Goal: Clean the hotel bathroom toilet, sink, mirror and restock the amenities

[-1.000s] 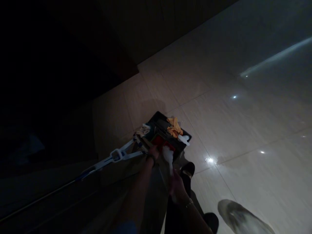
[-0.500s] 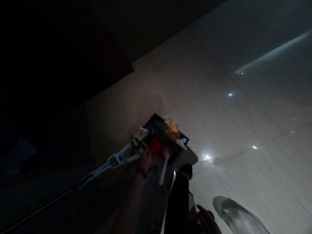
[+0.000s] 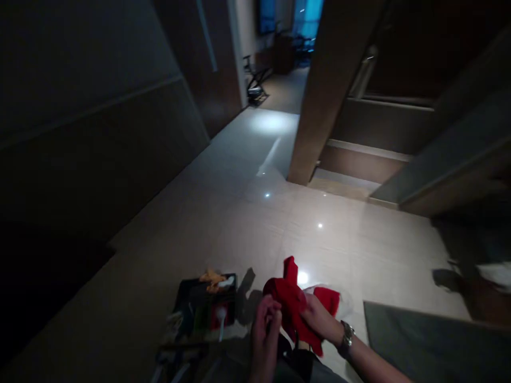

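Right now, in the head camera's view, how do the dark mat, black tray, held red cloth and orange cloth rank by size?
1. Dark mat
2. Held red cloth, black tray: too close to rank
3. Orange cloth

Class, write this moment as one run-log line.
right hand: gripping red cloth | left hand: beside it, contact unclear | black tray: on floor, carrying orange cloth

Lower middle: 2 hands [image 3: 321, 318], 1 wristwatch [image 3: 347, 337], at least 1 red cloth [image 3: 290, 308]; lower left: 1 black caddy [image 3: 191, 294]; lower right: 1 mat [image 3: 423, 340].
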Action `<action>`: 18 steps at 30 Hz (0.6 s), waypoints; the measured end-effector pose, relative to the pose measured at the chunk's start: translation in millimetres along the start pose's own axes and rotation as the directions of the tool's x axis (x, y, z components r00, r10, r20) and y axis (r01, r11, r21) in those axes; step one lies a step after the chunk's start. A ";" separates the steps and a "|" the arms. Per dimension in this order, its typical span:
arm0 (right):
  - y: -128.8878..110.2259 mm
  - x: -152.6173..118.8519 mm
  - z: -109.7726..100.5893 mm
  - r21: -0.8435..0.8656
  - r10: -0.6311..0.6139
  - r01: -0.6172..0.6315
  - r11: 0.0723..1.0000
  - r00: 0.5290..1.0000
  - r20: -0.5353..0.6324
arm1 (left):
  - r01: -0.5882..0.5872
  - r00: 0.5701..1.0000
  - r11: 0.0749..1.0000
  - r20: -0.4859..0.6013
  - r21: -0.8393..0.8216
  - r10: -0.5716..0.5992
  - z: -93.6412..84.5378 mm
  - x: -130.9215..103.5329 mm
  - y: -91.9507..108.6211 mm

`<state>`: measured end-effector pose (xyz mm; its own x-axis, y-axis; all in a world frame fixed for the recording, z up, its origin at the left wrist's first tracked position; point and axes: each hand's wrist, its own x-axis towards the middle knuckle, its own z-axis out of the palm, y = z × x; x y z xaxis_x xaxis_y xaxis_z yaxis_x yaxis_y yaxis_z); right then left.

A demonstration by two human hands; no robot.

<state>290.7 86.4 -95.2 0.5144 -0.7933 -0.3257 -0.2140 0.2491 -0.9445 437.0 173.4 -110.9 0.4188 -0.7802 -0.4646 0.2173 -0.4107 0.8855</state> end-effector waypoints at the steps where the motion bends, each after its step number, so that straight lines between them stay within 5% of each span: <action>1: -4.3 -24.2 -17.2 0.117 0.063 -0.049 0.992 0.991 -0.120 | -0.036 0.998 0.999 0.059 0.036 0.034 12.3 4.7 9.5; 3: -8.9 -70.4 -44.2 0.382 0.209 -0.084 0.920 0.932 -0.296 | -0.048 0.977 0.989 0.213 0.137 0.018 41.1 12.3 18.6; 5: -13.2 -113.0 -63.8 0.525 0.305 -0.031 0.850 0.843 -0.444 | -0.018 0.903 0.966 0.419 0.260 -0.096 72.6 14.1 17.4; 8: -21.0 -184.0 -81.4 0.385 0.296 -0.003 0.923 0.643 -0.706 | -0.070 0.698 0.902 0.667 0.427 -0.262 119.2 0.7 11.2; 10: -27.8 -242.1 -78.7 0.224 0.246 -0.106 0.969 0.519 -0.818 | -0.222 0.547 0.858 0.787 0.463 -0.284 149.6 -23.1 9.3; 12: -39.1 -305.8 -61.9 0.138 0.223 -0.219 0.966 0.432 -0.874 | -0.441 0.346 0.809 0.906 0.387 -0.245 179.1 -61.5 7.4; 14: -56.3 -371.1 -35.6 0.117 0.216 -0.256 0.960 0.404 -0.889 | -0.621 0.082 0.757 0.977 0.204 -0.196 206.4 -115.2 1.9; 17: -80.8 -471.0 7.5 0.120 0.145 -0.089 0.989 0.389 -0.910 | -0.687 -0.322 0.723 0.921 -0.070 -0.217 237.3 -222.2 -18.2; 18: -83.3 -505.7 22.1 0.130 0.116 0.020 0.991 0.332 -0.936 | -0.663 -0.438 0.742 0.856 -0.101 -0.275 243.2 -263.2 -27.8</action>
<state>66.7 479.1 147.2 -0.6311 -0.7548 -0.1788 -0.0940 0.3033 -0.9483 106.4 275.4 -13.8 -0.9978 0.0507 -0.0421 -0.0275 0.2607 0.9650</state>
